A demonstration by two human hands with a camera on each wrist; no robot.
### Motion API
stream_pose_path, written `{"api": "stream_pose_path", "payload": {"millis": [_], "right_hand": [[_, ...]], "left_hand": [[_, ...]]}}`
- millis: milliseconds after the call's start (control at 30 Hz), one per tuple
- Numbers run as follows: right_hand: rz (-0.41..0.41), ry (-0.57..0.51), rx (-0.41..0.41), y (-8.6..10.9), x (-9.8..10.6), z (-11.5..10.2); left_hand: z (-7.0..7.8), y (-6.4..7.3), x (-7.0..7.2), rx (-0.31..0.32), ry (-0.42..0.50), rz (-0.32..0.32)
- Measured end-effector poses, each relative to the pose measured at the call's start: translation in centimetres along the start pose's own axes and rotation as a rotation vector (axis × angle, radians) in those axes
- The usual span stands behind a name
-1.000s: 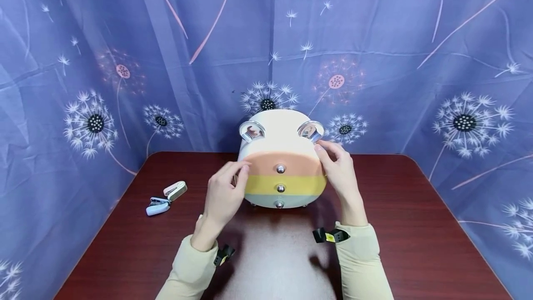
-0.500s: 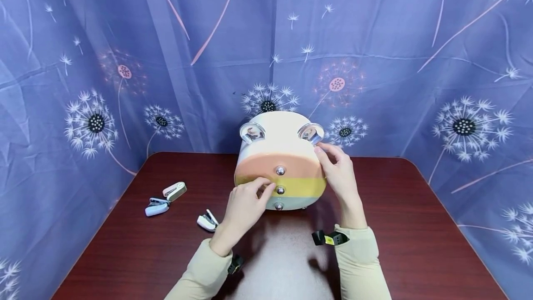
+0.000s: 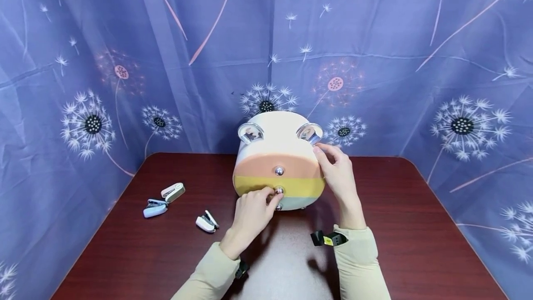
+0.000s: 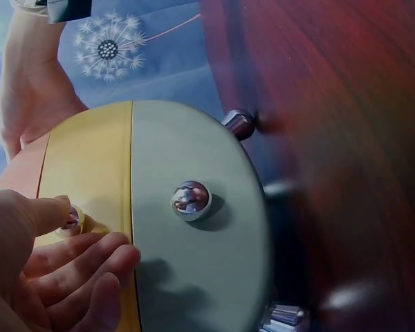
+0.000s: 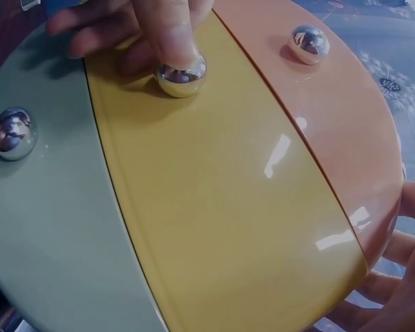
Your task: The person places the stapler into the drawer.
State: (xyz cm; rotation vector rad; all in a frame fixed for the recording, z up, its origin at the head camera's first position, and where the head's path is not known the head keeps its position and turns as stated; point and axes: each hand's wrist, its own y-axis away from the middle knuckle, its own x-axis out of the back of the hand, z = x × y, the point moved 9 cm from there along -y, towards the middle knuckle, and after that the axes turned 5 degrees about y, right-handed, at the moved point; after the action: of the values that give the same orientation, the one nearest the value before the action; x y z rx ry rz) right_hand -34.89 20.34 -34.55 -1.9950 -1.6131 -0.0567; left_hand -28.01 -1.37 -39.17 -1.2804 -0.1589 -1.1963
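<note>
Overhead light keeps the head view bright, washing out the white cabinet top [image 3: 280, 135] and glaring on the near bench [image 3: 287, 263]. Wrist views are dimmer; reflections streak the yellow drawer [image 5: 214, 221]; the left's bench blurs.

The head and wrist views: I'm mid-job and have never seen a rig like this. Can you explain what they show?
There is no machine: these are a person's bare left hand and right hand. The head view looks forward and down from the person's head; the two close-ups come from a camera on each wrist, watching that hand's work. On the dark red table stands a rounded cabinet with a peach, yellow and green front. To its left lie what look like three small staplers: blue stapler, white stapler and cream stapler. The left hand pinches the middle knob; the right hand touches the cabinet's right side.
</note>
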Motion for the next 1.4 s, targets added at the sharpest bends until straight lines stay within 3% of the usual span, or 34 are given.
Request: {"api": "stream_pose_path", "payload": {"millis": [367, 633, 1133, 1400], "right_hand": [[0.017, 0.12, -0.033, 0.3, 0.3, -0.4], [0.019, 0.117, -0.055, 0.1, 0.2, 0.1], [0.006, 0.12, -0.108, 0.0, 0.0, 0.8], [0.008, 0.12, -0.124, 0.2, 0.0, 0.6]], "left_hand": [[0.4, -0.2, 0.4, 0.001, -0.015, 0.023], [1.1, -0.4, 0.6, -0.045, -0.077, 0.056], [1.7, -0.4, 0.7, -0.064, -0.148, 0.083], [1.6, -0.4, 0.4, -0.095, -0.192, 0.135]]}}
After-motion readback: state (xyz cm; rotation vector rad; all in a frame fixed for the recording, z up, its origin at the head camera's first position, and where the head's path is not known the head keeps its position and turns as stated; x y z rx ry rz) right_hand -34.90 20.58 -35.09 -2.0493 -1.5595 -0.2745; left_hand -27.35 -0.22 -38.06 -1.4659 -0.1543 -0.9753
